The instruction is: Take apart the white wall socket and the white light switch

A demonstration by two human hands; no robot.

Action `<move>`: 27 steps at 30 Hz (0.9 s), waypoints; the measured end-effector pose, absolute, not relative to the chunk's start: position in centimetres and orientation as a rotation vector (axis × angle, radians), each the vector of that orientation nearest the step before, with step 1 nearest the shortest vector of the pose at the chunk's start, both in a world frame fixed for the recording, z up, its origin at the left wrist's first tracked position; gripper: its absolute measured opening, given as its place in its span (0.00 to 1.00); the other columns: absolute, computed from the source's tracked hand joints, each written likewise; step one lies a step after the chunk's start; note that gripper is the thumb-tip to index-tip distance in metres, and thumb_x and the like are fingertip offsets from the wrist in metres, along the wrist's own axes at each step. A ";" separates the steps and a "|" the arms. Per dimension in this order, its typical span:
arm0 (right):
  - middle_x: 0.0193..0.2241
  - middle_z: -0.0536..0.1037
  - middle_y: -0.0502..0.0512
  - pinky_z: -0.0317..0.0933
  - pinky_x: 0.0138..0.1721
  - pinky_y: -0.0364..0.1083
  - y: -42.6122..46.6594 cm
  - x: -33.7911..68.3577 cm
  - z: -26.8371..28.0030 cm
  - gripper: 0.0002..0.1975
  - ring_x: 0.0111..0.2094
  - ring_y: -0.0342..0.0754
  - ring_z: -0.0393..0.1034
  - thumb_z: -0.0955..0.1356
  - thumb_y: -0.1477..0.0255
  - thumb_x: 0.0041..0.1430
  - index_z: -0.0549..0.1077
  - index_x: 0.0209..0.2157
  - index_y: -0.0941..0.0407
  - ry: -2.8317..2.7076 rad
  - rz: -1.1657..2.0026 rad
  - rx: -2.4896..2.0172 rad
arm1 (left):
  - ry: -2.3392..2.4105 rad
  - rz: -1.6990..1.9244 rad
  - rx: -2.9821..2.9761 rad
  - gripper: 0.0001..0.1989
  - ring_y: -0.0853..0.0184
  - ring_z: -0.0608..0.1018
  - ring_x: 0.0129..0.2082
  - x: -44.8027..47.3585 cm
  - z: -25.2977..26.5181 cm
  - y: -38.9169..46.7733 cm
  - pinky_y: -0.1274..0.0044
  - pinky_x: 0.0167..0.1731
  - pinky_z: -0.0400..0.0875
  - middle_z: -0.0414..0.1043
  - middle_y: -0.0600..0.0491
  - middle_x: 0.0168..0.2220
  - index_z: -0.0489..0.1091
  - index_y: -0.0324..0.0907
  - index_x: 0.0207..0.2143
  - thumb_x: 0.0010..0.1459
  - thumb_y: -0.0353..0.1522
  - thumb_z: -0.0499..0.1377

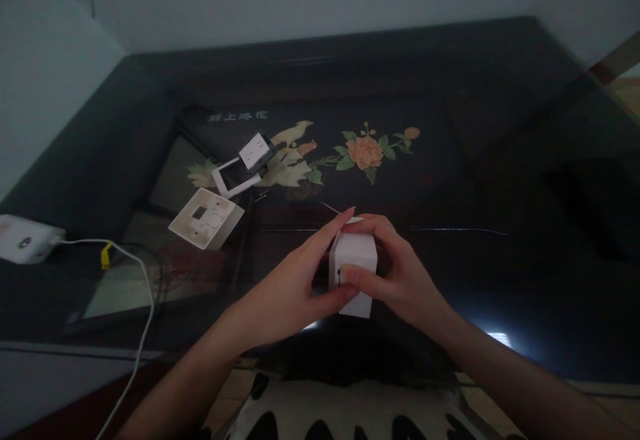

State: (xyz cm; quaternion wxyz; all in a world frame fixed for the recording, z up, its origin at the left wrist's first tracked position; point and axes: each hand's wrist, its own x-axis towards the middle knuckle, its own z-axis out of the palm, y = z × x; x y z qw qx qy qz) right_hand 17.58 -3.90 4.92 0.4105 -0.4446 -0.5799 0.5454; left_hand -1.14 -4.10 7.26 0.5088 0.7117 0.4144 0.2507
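Both of my hands grip one white plastic box (356,251) near the front edge of the dark table. My left hand (300,280) wraps its left side, thumb on the near face. On the right side, my right hand (400,273) curls round it, with its thumb pressed on the front by a small dark slot. What is inside the box is hidden. To the left lie an open white wall mounting box (205,219), a white rectangular frame (230,187) and a socket insert (256,151) leaning on the frame. Small screws (263,195) rest beside them.
A white charger-like device (27,239) with a white cable (150,287) sits at the left edge; the cable hangs over the front. A yellow tag (105,256) is near it. The glossy table (450,180) carries a flower-and-bird inlay. A dark flat shape (600,207) is at right.
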 end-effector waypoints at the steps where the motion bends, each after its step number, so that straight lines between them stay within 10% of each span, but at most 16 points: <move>1: 0.44 0.70 0.55 0.63 0.48 0.54 -3.9 17.6 4.9 0.17 0.50 0.54 0.65 0.73 0.67 0.51 0.71 0.44 0.51 -1.447 1.379 -1.115 | 0.987 0.627 1.697 0.40 0.54 0.61 0.69 -0.9 6.9 -4.1 0.56 0.67 0.56 0.53 0.48 0.71 0.48 0.51 0.70 0.60 0.30 0.63; 27: 0.44 0.71 0.55 0.64 0.51 0.55 -3.5 17.9 6.0 0.14 0.51 0.54 0.66 0.77 0.69 0.45 0.76 0.36 0.51 -1.507 1.265 -1.158 | 0.922 0.930 1.473 0.34 0.52 0.68 0.63 1.2 4.7 -4.4 0.59 0.63 0.65 0.63 0.47 0.64 0.61 0.49 0.61 0.53 0.33 0.70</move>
